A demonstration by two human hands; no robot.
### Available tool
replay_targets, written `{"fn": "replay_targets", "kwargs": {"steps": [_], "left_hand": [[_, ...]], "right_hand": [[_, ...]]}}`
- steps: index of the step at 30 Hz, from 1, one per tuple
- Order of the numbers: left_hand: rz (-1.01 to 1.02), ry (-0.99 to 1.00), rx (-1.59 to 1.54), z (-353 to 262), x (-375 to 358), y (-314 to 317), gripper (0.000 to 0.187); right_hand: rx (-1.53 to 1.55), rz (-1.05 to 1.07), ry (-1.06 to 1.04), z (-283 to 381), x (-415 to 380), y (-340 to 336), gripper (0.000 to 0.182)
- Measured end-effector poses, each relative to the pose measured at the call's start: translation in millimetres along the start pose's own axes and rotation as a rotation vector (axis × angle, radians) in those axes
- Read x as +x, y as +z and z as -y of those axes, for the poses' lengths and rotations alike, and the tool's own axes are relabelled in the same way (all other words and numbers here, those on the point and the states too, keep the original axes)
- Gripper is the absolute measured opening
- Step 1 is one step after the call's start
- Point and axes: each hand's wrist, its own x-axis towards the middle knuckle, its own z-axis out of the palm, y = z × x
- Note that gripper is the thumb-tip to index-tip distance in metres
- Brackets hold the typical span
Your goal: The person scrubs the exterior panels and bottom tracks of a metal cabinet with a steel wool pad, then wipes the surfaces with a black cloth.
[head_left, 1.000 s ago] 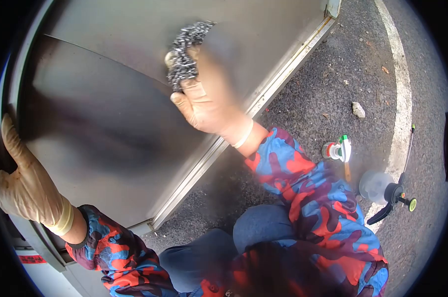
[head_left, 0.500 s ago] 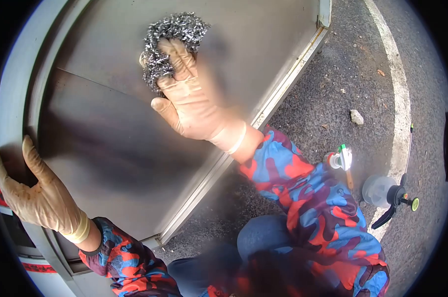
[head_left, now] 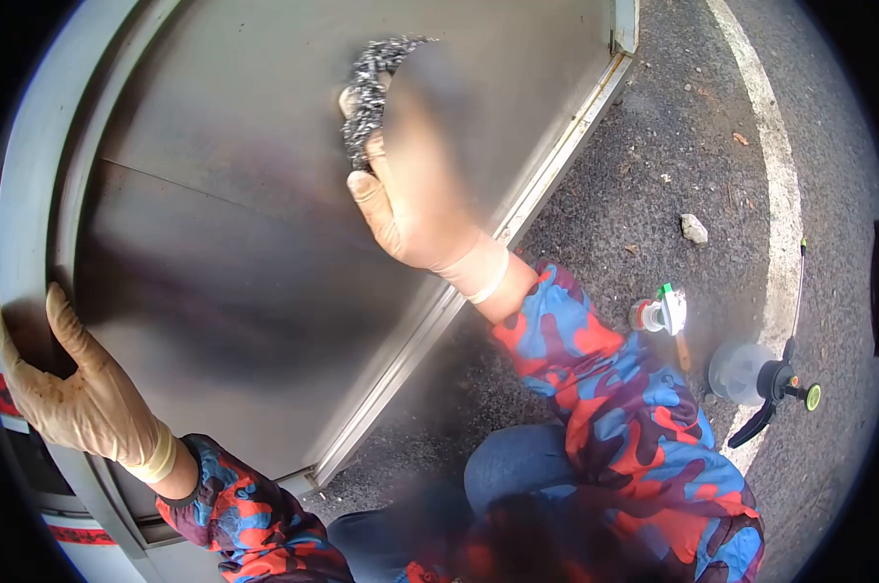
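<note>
My right hand (head_left: 415,199), in a pale thin glove, has its fingers on a silvery steel wool pad (head_left: 368,102) that lies against the upper part of a grey metal panel (head_left: 236,223). A blurred smudge in the view hides part of that hand and the pad. At the far left my left hand (head_left: 85,398), gloved too, rests on the panel's raised frame (head_left: 66,209), with thumb and fingers spread apart and nothing held between them.
Asphalt with a white painted line (head_left: 777,185) lies to the right. On it are a stone (head_left: 693,229), a white spray bottle with a green part (head_left: 671,311), a wooden handle (head_left: 683,352) and a clear pump sprayer (head_left: 741,373). The panel's metal edge (head_left: 391,379) runs diagonally.
My right hand and the steel wool pad have moved to the right across the panel. My left hand stays at the frame, a little lower in the view.
</note>
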Motion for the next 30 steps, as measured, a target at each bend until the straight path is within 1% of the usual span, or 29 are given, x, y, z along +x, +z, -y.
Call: {"fn": "replay_targets", "kwargs": {"steps": [1,3,4,5,6,7,9,11,12,13,15,16,17,19,21,22,23,24,25,26,27,28,29,30], "left_hand": [[-0.02,0.014,-0.02,2,0,1,0.045],[-0.043,0.031,-0.038,5,1,3,0.047],[-0.052,0.065,-0.021,7,2,3,0.048],[-0.057,0.101,-0.005,7,1,2,0.048],[-0.063,0.096,-0.001,7,2,2,0.048],[-0.07,0.103,0.006,5,3,2,0.049],[-0.078,0.114,0.001,3,4,3,0.05],[-0.073,0.108,0.054,8,2,3,0.05],[-0.074,0.106,0.057,7,2,2,0.05],[-0.072,0.102,0.047,5,2,2,0.051],[-0.062,0.103,0.038,4,1,1,0.051],[-0.058,0.104,0.016,5,0,2,0.05],[-0.062,0.103,-0.004,6,1,2,0.05],[-0.07,0.1,0.009,2,2,2,0.05],[-0.067,0.103,0.018,-3,1,-2,0.049],[-0.053,0.068,0.023,-6,0,-2,0.049],[-0.034,0.034,0.027,-8,0,-3,0.049],[-0.031,0.042,0.032,-9,0,-3,0.049],[-0.033,0.041,0.034,-8,0,-4,0.049],[-0.027,0.035,0.033,-7,0,-4,0.049],[-0.02,0.03,0.03,-7,0,-3,0.049],[-0.02,0.029,0.029,-7,-1,-4,0.049],[-0.021,0.034,0.022,-7,-1,-3,0.049],[-0.022,0.037,0.016,-7,0,-3,0.049]], "right_hand": [[-0.011,0.006,0.024,-2,1,6,0.046],[-0.07,-0.087,0.138,-32,-21,10,0.049],[-0.074,-0.153,0.26,-50,-40,11,0.055],[-0.131,-0.111,0.414,-67,-65,9,0.06],[-0.081,-0.171,0.518,-88,-96,16,0.057],[-0.07,-0.138,0.688,-97,-121,18,0.055],[-0.022,-0.083,0.769,-101,-132,14,0.055],[0.027,-0.134,0.519,-72,-97,6,0.056],[-0.014,-0.087,0.405,-53,-73,2,0.057],[0.018,-0.057,0.29,-30,-52,-4,0.059],[0.071,0.029,0.192,-20,-37,-5,0.059],[-0.011,0.03,0.188,-36,-45,2,0.058],[-0.026,-0.068,0.272,-46,-50,4,0.057],[-0.019,-0.195,0.535,-93,-81,8,0.056],[0.027,-0.154,0.848,-124,-104,7,0.056],[-0.044,-0.16,0.851,-118,-94,8,0.058],[-0.078,-0.174,0.69,-104,-75,7,0.057],[-0.105,-0.149,0.436,-81,-45,0,0.056],[-0.041,-0.134,0.26,-47,-15,-5,0.053],[0.08,-0.059,0.156,-13,14,-14,0.045],[-0.049,0.047,-0.05,5,29,-13,0.036],[-0.056,0.096,-0.157,14,41,-7,0.034],[-0.058,0.094,-0.159,9,43,-8,0.034],[-0.087,0.023,-0.109,-2,45,-9,0.034]]}}
